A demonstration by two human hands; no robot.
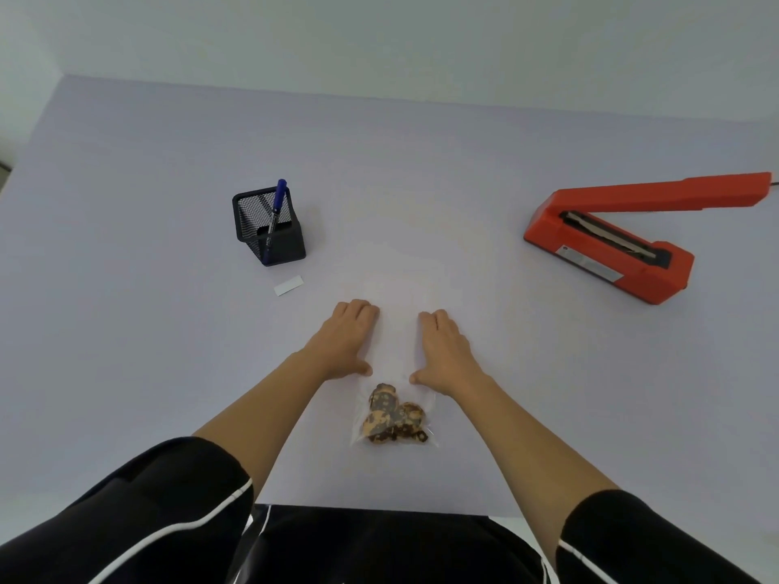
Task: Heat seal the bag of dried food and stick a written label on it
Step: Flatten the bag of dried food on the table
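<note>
Red sealer [607, 242], blue pen [278, 200], black mesh holder [269, 229]

One head-worn wide-angle view only — it looks forward and steeply down onto the table [126, 204] from above the near edge; both forearms reach in from below; the far wall curves across the top.
</note>
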